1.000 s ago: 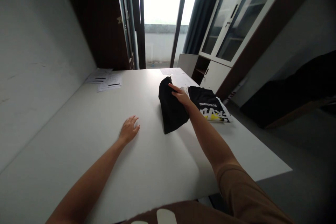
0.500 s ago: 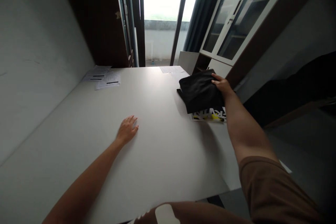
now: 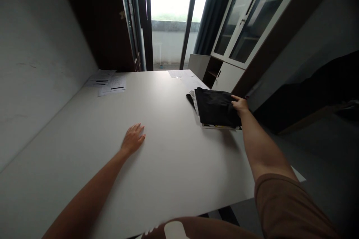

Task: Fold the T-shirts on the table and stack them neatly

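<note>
on table; left hand palm-down; right hand outstretched onto black cloth

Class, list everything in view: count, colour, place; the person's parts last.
Folded cloth: one, black, atop pile
Pile: one, black, white and yellow, table's right
Table: one, white, centre
Papers: several, white, table's far left and far edge
Window: one, white, top
Curtain: one, dark blue, right of window
Cabinet: one, white, upper right
Panel: one, dark brown, left
Wall: one, grey, far left
Dark shape: one, black, far right, unidentifiable
Floor: one, grey, lower right
Shirt: one, brown, bottom right
Forearms: two, bare, behind hands
Left hand: one, bare, on table
Right hand: one, bare, on folded cloth
</note>
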### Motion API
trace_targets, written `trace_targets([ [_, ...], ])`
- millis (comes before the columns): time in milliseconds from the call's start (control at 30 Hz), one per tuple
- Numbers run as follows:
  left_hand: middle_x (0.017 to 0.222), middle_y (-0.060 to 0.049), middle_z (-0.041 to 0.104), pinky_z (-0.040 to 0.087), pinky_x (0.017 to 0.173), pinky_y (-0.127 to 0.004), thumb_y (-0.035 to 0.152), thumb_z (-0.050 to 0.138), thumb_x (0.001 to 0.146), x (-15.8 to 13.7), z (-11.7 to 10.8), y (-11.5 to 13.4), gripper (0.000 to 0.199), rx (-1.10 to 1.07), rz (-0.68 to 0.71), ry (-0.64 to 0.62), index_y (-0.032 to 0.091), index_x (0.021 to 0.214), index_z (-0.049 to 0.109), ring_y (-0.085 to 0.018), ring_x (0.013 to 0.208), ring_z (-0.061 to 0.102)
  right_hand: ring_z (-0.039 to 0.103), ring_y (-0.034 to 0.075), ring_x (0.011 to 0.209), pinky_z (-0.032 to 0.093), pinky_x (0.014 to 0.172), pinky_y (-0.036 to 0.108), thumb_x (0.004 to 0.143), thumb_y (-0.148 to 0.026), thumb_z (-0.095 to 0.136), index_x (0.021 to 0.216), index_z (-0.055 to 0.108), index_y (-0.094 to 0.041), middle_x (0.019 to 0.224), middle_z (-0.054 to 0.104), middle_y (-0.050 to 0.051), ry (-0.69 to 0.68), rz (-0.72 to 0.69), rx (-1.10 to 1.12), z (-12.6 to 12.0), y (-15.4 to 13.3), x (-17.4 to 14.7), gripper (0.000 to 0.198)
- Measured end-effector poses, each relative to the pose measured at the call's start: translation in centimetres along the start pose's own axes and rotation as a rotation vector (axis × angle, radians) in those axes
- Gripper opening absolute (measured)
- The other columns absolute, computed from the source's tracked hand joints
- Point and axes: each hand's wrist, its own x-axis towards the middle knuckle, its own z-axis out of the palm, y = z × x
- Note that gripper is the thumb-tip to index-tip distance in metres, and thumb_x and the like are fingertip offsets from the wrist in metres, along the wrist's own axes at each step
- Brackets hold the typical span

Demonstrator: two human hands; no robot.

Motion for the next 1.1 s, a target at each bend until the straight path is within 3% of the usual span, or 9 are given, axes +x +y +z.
trace_targets([
  [167, 0.151, -0.014, 0.053, 0.031, 0.122, -0.050, 0.033, 0.051, 0.096, 0.0, -0.2, 0.3, 0.044, 0.022, -0.006, -0.009, 0.018, 0.137, 0.060, -0.029, 0.142, 0.046, 0.072, 0.021, 0.080, 0.059, 0.076, 0.034, 0.079, -0.010, 0.062, 0.132, 0.068, -0.009, 0.101, 0.077, 0.015, -0.102, 0.207, 0.147, -0.7, -0.2, -0.2, 0.053],
  [267, 0.151, -0.013, 0.053, 0.032, 0.121, -0.049, 0.033, 0.050, 0.096, 0.2, -0.4, 0.3, 0.044, 0.038, 0.001, -0.010, 0.018, 0.137, 0.060, -0.029, 0.141, 0.046, 0.071, 0.022, 0.082, 0.060, 0.076, 0.034, 0.082, -0.020, 0.067, 0.127, 0.070, -0.011, 0.097, 0.077, 0.012, -0.132, 0.202, 0.151, -0.6, -0.4, -1.8, 0.047],
  [467, 0.150, -0.015, 0.053, 0.033, 0.121, -0.050, 0.033, 0.050, 0.096, 0.2, -0.2, 0.2, 0.045, 0.025, 0.012, -0.004, 0.018, 0.136, 0.061, -0.030, 0.140, 0.047, 0.070, 0.030, 0.103, 0.056, 0.091, 0.040, 0.085, -0.032, 0.069, 0.120, 0.074, -0.014, 0.111, 0.075, 0.015, -0.077, 0.169, -0.162, -1.1, 0.1, -3.6, 0.040],
  [667, 0.150, -0.014, 0.054, 0.033, 0.121, -0.049, 0.033, 0.050, 0.095, 0.0, -0.1, 0.1, 0.044, -0.009, 0.014, 0.004, 0.018, 0.135, 0.062, -0.030, 0.140, 0.047, 0.066, 0.034, 0.114, 0.051, 0.099, 0.043, 0.084, -0.036, 0.070, 0.130, 0.070, -0.015, 0.124, 0.071, 0.019, -0.225, 0.112, -0.465, -1.4, 1.4, -3.5, 0.051],
  [867, 0.149, -0.014, 0.055, 0.032, 0.121, -0.050, 0.032, 0.051, 0.095, 0.0, -0.1, 0.2, 0.043, -0.007, 0.015, 0.005, 0.019, 0.134, 0.062, -0.030, 0.140, 0.048, 0.065, 0.034, 0.114, 0.051, 0.095, 0.047, 0.093, -0.032, 0.056, 0.137, 0.066, -0.023, 0.127, 0.066, 0.020, -0.113, 0.128, -0.611, -1.8, 1.6, -4.6, 0.046],
  [967, 0.149, -0.014, 0.055, 0.032, 0.121, -0.050, 0.032, 0.051, 0.095, -0.1, -0.2, 0.3, 0.043, -0.015, 0.011, 0.003, 0.020, 0.134, 0.062, -0.029, 0.140, 0.048, 0.058, 0.036, 0.122, 0.049, 0.097, 0.049, 0.094, -0.032, 0.053, 0.134, 0.068, -0.022, 0.135, 0.059, 0.022, -0.066, 0.062, -0.661, -0.9, 0.6, -5.0, 0.044],
  [1033, 0.149, -0.013, 0.055, 0.032, 0.121, -0.051, 0.032, 0.050, 0.095, -0.1, -0.2, 0.3, 0.043, -0.023, 0.011, 0.001, 0.020, 0.135, 0.062, -0.029, 0.140, 0.048, 0.051, 0.037, 0.129, 0.045, 0.103, 0.050, 0.097, -0.037, 0.050, 0.135, 0.067, -0.020, 0.141, 0.054, 0.021, -0.008, -0.039, -0.666, 0.3, -0.4, -5.3, 0.045],
  [1100, 0.149, -0.013, 0.055, 0.031, 0.121, -0.052, 0.032, 0.050, 0.095, -0.1, -0.3, 0.4, 0.043, -0.033, 0.011, 0.004, 0.020, 0.134, 0.062, -0.030, 0.140, 0.048, 0.047, 0.035, 0.133, 0.040, 0.109, 0.049, 0.100, -0.041, 0.044, 0.141, 0.061, -0.021, 0.147, 0.050, 0.019, -0.040, -0.154, -0.628, 1.8, -1.4, -5.8, 0.049],
])
